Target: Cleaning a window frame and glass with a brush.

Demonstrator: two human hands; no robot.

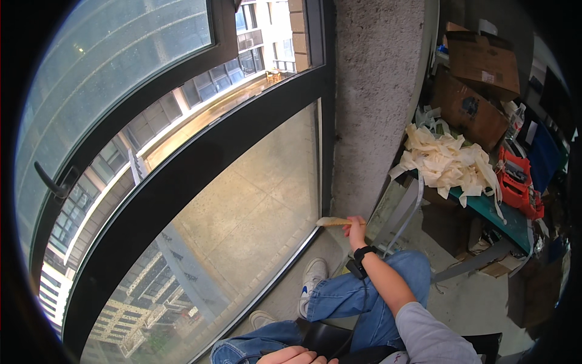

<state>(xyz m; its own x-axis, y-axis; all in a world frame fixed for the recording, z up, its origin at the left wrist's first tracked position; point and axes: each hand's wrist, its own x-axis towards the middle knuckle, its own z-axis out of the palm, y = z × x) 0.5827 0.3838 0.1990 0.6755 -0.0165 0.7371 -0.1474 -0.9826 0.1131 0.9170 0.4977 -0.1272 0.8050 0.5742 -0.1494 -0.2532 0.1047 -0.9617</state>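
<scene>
My right hand (356, 229) is closed round the handle of a flat paintbrush (341, 222), with a dark band on that wrist. The brush points left, its pale bristles by the lower right corner of the black window frame (326, 130). Whether the bristles touch the frame or the sill cannot be told. At the bottom edge my left hand (294, 357) lies over my lap, only partly in the picture. Its fingers rest loosely side by side, and nothing shows in them. Beside the brush runs the large lower glass pane (242, 194).
An outward-opened window sash (121, 67) with a handle fills the upper left. A rough concrete wall (376, 79) meets the frame. On the right, a green table (494, 218) bears crumpled cream strips (448, 159), cardboard boxes (482, 64) and a red tool case (515, 176).
</scene>
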